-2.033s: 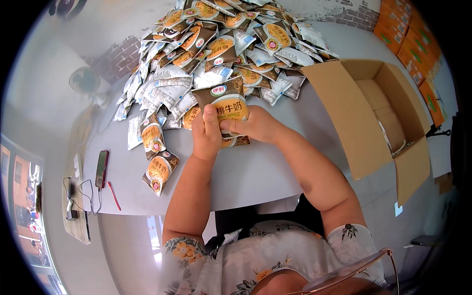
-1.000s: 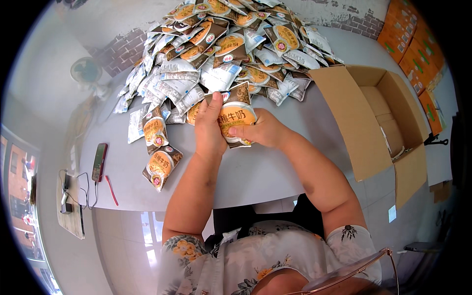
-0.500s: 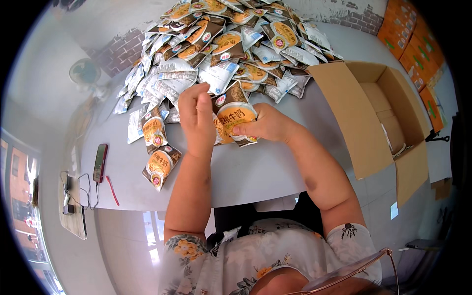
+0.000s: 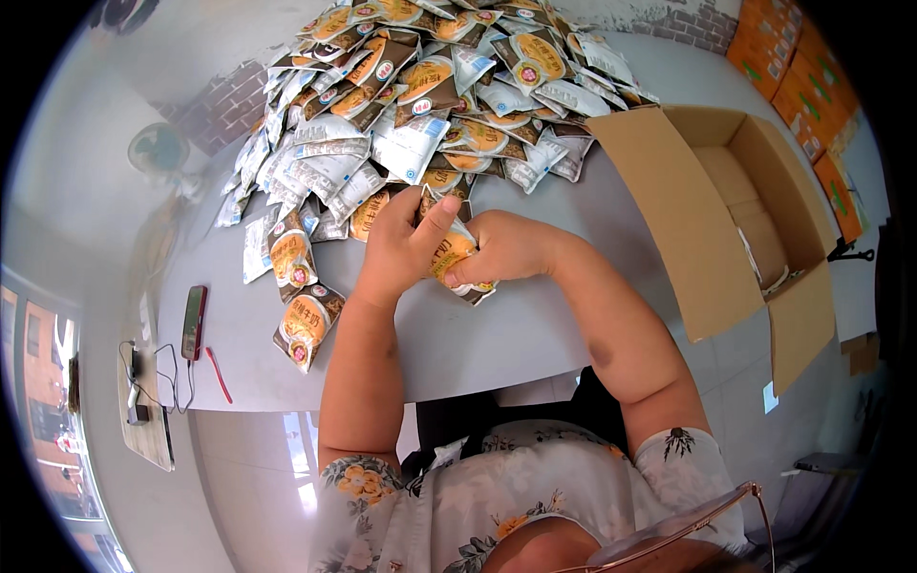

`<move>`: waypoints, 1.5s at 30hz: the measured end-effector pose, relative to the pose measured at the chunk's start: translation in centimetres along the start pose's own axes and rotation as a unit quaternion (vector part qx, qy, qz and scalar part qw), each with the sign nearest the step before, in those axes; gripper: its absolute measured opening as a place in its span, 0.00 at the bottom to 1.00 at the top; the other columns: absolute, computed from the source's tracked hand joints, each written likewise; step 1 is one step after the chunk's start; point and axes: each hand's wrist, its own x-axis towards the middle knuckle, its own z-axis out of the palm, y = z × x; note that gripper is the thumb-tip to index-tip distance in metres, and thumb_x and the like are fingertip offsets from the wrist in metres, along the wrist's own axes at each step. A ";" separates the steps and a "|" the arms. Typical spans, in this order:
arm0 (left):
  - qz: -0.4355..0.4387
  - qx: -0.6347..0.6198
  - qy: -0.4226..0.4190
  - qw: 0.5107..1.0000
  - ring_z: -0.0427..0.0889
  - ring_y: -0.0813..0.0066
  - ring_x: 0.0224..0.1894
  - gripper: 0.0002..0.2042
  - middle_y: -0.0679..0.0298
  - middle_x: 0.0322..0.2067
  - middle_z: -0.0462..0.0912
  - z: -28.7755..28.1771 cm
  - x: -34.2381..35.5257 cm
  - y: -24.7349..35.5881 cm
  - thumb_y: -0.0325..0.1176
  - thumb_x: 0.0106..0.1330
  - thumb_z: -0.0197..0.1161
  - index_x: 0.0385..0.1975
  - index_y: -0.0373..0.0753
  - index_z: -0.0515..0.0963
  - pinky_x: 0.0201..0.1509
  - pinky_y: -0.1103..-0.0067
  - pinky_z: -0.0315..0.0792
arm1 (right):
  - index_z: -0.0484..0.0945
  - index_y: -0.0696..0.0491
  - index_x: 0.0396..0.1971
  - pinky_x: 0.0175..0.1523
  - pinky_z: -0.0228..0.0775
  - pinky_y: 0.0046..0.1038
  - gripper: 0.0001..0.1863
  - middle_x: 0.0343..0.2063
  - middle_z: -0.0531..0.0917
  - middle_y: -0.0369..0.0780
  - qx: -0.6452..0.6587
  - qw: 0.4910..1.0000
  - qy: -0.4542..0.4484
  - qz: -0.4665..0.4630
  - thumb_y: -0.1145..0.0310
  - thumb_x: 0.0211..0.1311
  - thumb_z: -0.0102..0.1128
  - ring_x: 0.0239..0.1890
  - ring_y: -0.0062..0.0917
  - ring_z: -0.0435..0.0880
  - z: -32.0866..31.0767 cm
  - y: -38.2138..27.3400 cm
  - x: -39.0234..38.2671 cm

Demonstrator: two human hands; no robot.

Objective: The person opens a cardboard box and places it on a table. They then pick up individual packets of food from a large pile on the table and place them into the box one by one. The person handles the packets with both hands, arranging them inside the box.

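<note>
Between my hands, above the grey table point(image 4: 535, 334), is a brown and orange milk pouch point(image 4: 452, 246), partly covered by my fingers. My right hand point(image 4: 511, 246) is closed on its right side, thumb across the lower front. On the pouch's left edge my left hand point(image 4: 394, 250) is closed too, its thumb lying over the upper front and the other fingers mostly hidden behind. Just beyond my hands rises a large heap of similar pouches point(image 4: 426, 86), some showing white backs. Two loose pouches lie left of my left forearm, the nearer one point(image 4: 306, 328) face up.
An open cardboard box point(image 4: 659, 220) stands at the right, its flaps spread outward. Orange cartons point(image 4: 769, 48) are stacked behind it. On the left lie a phone point(image 4: 194, 322) with a cable and a thin red strip point(image 4: 218, 374). A fan point(image 4: 159, 150) stands farther back.
My left hand has come down from its raised position and closed on the pouch's left edge. The pouch now looks narrower and more covered. The view has shifted slightly.
</note>
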 end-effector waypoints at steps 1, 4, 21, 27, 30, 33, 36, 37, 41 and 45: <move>-0.007 -0.014 0.009 1.000 0.65 0.74 0.25 0.21 0.62 0.20 0.69 0.2 -0.1 0.0 0.47 0.64 0.64 0.24 0.32 0.72 0.30 0.74 0.65 | 0.83 0.59 0.34 0.38 0.72 0.28 0.24 0.30 0.84 0.45 0.006 1.000 -0.003 -0.002 0.52 0.46 0.68 0.32 0.30 0.83 0.0 0.0 0.0; -0.063 -0.023 0.047 0.997 0.64 0.78 0.24 0.20 0.65 0.19 0.68 0.6 -0.1 0.6 0.45 0.65 0.63 0.23 0.33 0.71 0.28 0.77 0.63 | 0.82 0.60 0.35 0.38 0.72 0.28 0.26 0.30 0.84 0.46 0.049 0.997 0.003 -0.052 0.51 0.47 0.68 0.30 0.30 0.82 0.3 0.3 0.0; -0.176 -0.497 0.211 0.823 0.80 0.75 0.30 0.15 0.64 0.29 0.78 1.6 0.6 0.0 0.44 0.72 0.54 0.37 0.36 0.72 0.32 0.77 0.77 | 0.78 0.58 0.36 0.37 0.73 0.26 0.25 0.29 0.85 0.39 0.179 0.924 0.277 -0.194 0.48 0.59 0.64 0.31 0.22 0.82 2.1 -0.1 1.2; -0.199 -0.556 0.186 0.785 0.82 0.71 0.33 0.15 0.61 0.35 0.80 2.3 0.2 0.4 0.43 0.71 0.54 0.43 0.35 0.72 0.37 0.74 0.79 | 0.79 0.58 0.34 0.38 0.72 0.28 0.23 0.29 0.84 0.38 0.188 0.904 0.320 -0.212 0.48 0.63 0.59 0.31 0.23 0.82 2.4 0.3 1.8; -0.202 -0.564 0.200 0.775 0.82 0.69 0.34 0.15 0.60 0.34 0.80 2.7 0.0 0.8 0.43 0.70 0.56 0.41 0.35 0.72 0.38 0.72 0.80 | 0.80 0.58 0.33 0.39 0.71 0.27 0.25 0.27 0.83 0.37 0.246 0.903 0.312 -0.163 0.46 0.66 0.54 0.30 0.22 0.80 2.2 0.2 2.0; -0.190 -0.552 0.200 0.787 0.83 0.68 0.35 0.14 0.60 0.35 0.80 3.2 0.1 1.6 0.42 0.71 0.55 0.42 0.35 0.71 0.39 0.72 0.80 | 0.79 0.58 0.31 0.39 0.69 0.26 0.29 0.24 0.80 0.37 0.300 0.907 0.288 -0.065 0.43 0.68 0.48 0.28 0.22 0.75 1.7 2.3 3.4; -0.168 -0.534 0.209 0.802 0.82 0.69 0.34 0.13 0.61 0.34 0.80 3.2 0.1 0.9 0.41 0.71 0.55 0.42 0.35 0.71 0.38 0.73 0.79 | 0.78 0.58 0.34 0.41 0.65 0.18 0.28 0.29 0.78 0.32 0.411 0.866 0.274 -0.082 0.44 0.70 0.48 0.33 0.14 0.72 1.8 0.8 2.9; -0.170 -0.530 0.210 0.804 0.82 0.71 0.33 0.13 0.61 0.34 0.80 3.2 0.2 1.0 0.40 0.71 0.55 0.41 0.35 0.71 0.36 0.75 0.79 | 0.76 0.58 0.29 0.39 0.66 0.21 0.29 0.26 0.78 0.34 0.382 0.869 0.304 -0.079 0.43 0.68 0.49 0.30 0.16 0.72 1.9 0.8 2.8; -0.170 -0.205 0.219 0.939 0.74 0.82 0.33 0.14 0.66 0.32 0.77 3.5 -0.9 0.6 0.43 0.74 0.52 0.38 0.36 0.73 0.36 0.82 0.72 | 0.71 0.57 0.17 0.33 0.66 0.26 0.31 0.18 0.75 0.36 0.289 0.865 0.404 -0.075 0.41 0.64 0.54 0.26 0.19 0.71 2.0 0.5 2.3; -0.026 -0.257 0.223 0.940 0.68 0.85 0.31 0.14 0.68 0.29 0.75 4.7 -2.2 1.7 0.42 0.73 0.55 0.33 0.36 0.72 0.35 0.84 0.67 | 0.70 0.55 0.16 0.30 0.64 0.25 0.28 0.17 0.74 0.35 0.287 0.851 0.433 -0.073 0.45 0.63 0.59 0.25 0.18 0.69 1.8 0.2 1.8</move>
